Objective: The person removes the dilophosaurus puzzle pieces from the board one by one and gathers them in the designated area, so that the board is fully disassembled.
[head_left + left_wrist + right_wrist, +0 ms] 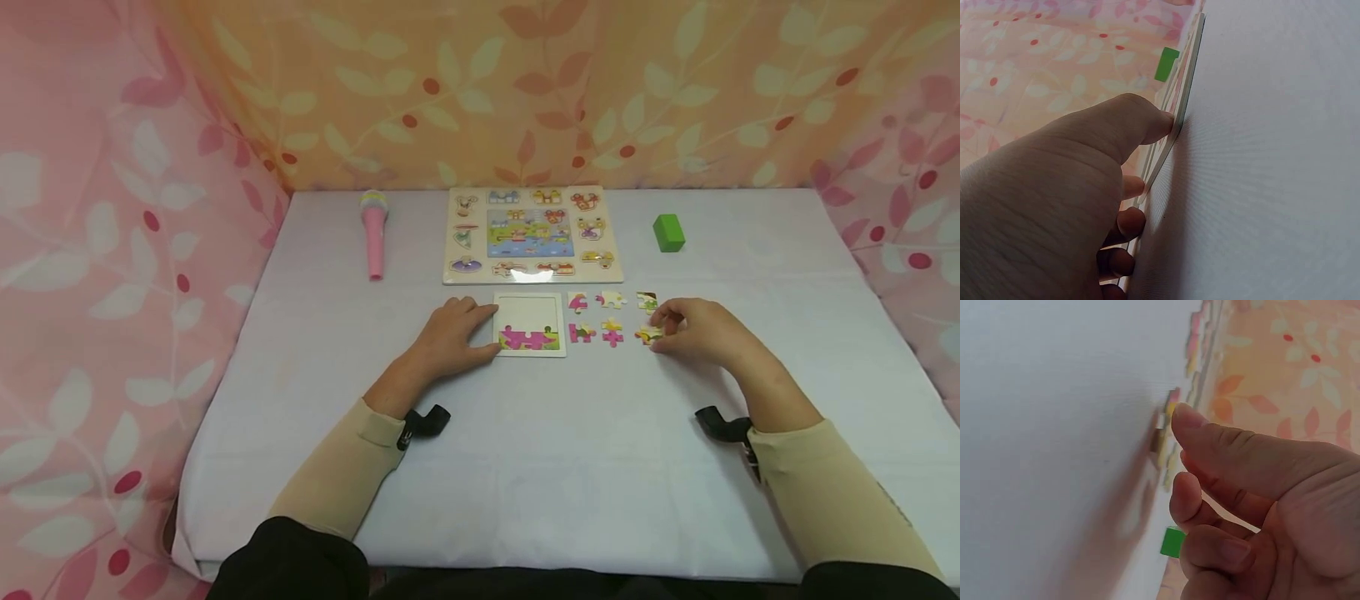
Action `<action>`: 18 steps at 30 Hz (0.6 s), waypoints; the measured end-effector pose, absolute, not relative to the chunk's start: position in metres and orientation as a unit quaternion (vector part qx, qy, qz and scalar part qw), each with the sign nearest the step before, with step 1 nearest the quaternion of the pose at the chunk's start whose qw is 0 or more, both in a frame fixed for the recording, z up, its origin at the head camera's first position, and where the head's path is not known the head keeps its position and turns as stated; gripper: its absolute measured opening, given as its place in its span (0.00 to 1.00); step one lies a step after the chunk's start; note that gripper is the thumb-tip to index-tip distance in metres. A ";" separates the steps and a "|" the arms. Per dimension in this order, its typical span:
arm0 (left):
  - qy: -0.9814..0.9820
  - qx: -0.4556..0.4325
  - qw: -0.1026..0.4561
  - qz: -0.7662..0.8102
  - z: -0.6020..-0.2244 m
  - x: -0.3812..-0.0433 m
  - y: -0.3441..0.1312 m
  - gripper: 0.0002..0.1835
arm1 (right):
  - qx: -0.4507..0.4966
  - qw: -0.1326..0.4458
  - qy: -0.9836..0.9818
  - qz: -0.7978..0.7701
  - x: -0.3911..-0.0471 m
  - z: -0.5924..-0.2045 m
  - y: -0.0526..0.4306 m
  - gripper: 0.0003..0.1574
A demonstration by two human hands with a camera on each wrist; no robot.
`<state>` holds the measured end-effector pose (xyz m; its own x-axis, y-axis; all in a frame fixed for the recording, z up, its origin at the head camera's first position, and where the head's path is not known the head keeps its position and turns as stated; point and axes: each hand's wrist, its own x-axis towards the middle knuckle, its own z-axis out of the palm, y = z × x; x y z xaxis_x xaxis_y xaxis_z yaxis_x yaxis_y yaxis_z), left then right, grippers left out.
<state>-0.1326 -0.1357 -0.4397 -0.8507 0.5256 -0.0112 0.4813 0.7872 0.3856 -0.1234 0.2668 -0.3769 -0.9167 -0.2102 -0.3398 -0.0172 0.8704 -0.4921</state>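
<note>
The left hand (pixel 448 340) lay flat and open on the white table (pixel 525 450), its fingers touching the left edge of the small puzzle tray (pixel 529 324). The right hand (pixel 693 327) pinched a yellow puzzle piece (pixel 647 334) just right of the tray, beside 5 loose pieces (pixel 611 301). A green block (pixel 668 232) and a pink toy microphone (pixel 373 232) sat farther back.

A small square puzzle tray (pixel 528 324) with a white rim lies flat near the middle of the worktop; its bottom row is filled with pink and green pieces, and the rest is bare white. Just to its right, loose puzzle pieces (pixel 611 317) lie flat in two short rows. The rightmost piece of the near row, a yellow piece (pixel 648 334), is pinched between fingers (pixel 663 321).
</note>
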 end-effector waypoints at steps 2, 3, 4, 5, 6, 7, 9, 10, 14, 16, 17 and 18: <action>0.943 0.267 0.057 0.191 -0.440 -0.132 -0.136 0.37 | -0.065 0.181 0.951 -0.242 -0.121 -0.371 0.264 0.23; 0.943 0.267 0.056 0.191 -0.439 -0.131 -0.137 0.37 | -0.066 0.175 0.953 -0.239 -0.120 -0.368 0.263 0.23; 0.943 0.267 0.054 0.192 -0.439 -0.131 -0.137 0.37 | -0.071 0.166 0.955 -0.237 -0.120 -0.364 0.261 0.23; 0.943 0.266 0.052 0.193 -0.438 -0.132 -0.137 0.37 | -0.074 0.158 0.956 -0.237 -0.119 -0.360 0.259 0.23; 0.943 0.266 0.050 0.194 -0.438 -0.132 -0.137 0.37 | -0.078 0.149 0.957 -0.236 -0.119 -0.357 0.257 0.23; 0.943 0.265 0.049 0.194 -0.438 -0.132 -0.137 0.37 | -0.081 0.140 0.958 -0.236 -0.119 -0.354 0.255 0.23; 0.944 0.264 0.050 0.193 -0.438 -0.132 -0.138 0.37 | -0.085 0.130 0.958 -0.240 -0.117 -0.347 0.251 0.23; 0.944 0.263 0.051 0.193 -0.438 -0.132 -0.138 0.37 | -0.086 0.126 0.958 -0.242 -0.116 -0.344 0.248 0.23; 0.944 0.263 0.056 0.192 -0.440 -0.132 -0.137 0.37 | -0.093 0.114 0.956 -0.255 -0.112 -0.331 0.236 0.23; 0.943 0.263 0.055 0.194 -0.441 -0.131 -0.137 0.37 | -0.100 0.106 0.954 -0.263 -0.110 -0.325 0.229 0.22; 0.943 0.263 0.053 0.195 -0.441 -0.131 -0.137 0.37 | -0.105 0.103 0.952 -0.267 -0.109 -0.322 0.225 0.22; 0.943 0.263 0.051 0.197 -0.441 -0.131 -0.137 0.37 | -0.110 0.100 0.951 -0.271 -0.109 -0.319 0.220 0.22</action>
<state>-0.1314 -0.1365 -0.4413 -0.8567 0.5157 0.0085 0.4758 0.7840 0.3987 -0.1089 0.2204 -0.3188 -0.9561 -0.2624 -0.1305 -0.1544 0.8294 -0.5369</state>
